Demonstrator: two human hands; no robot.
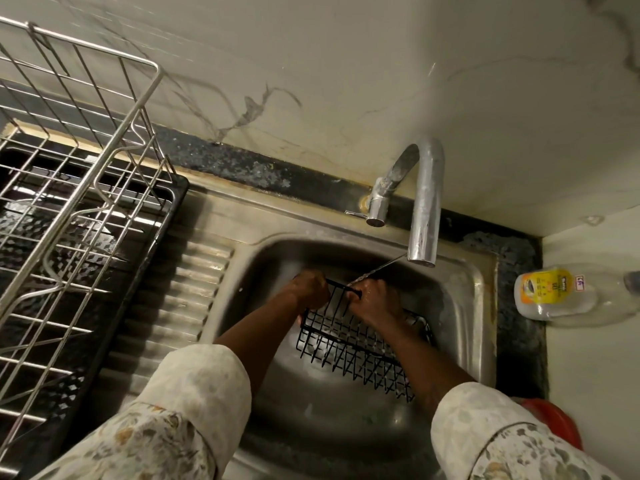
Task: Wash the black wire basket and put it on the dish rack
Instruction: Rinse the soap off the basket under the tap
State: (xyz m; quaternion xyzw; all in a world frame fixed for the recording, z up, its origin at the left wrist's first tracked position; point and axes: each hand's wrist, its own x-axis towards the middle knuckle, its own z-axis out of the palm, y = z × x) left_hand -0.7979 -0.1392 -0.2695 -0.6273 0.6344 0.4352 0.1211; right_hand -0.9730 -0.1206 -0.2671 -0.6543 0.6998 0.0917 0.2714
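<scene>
The black wire basket [349,344] is held tilted inside the steel sink [464,292], under the chrome tap [424,202]. A thin stream of water slants from the spout onto its top rim. My left hand [310,289] grips the rim's far left corner. My right hand [372,301] grips the same top rim just to the right, with water running over its fingers. The steel wire dish rack [79,188] stands on a black tray at the left, apart from both hands.
A ribbed steel draining board [180,306] lies between rack and sink. A clear bottle with a yellow label [557,294] lies on the counter at right. A red object [554,424] shows by the sink's near right corner. A marbled wall rises behind the tap.
</scene>
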